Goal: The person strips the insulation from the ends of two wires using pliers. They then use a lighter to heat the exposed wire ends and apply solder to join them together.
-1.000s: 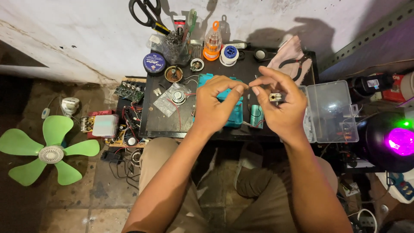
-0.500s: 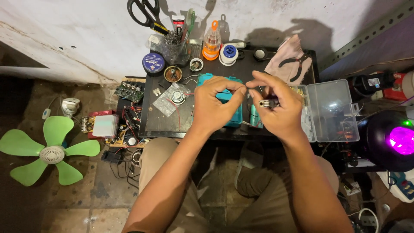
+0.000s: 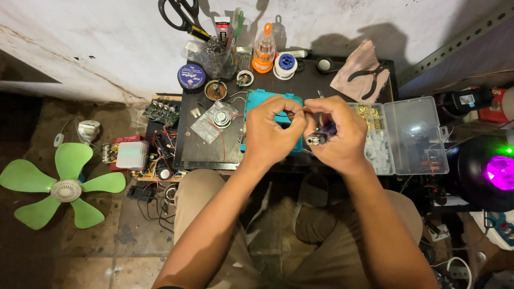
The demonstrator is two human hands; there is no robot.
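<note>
the right hand (image 3: 334, 134) is closed firmly on a small metal-tipped part (image 3: 317, 139), keeping it steady above the black bench (image 3: 206, 155). the left hand (image 3: 273, 131) pinches its fingertips together just beside, over the teal case (image 3: 267, 100).

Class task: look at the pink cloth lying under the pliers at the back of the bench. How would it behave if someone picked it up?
The pink cloth looks thin and creased, so it would probably droop limply. The pliers lie on it and would likely slide off.
</note>
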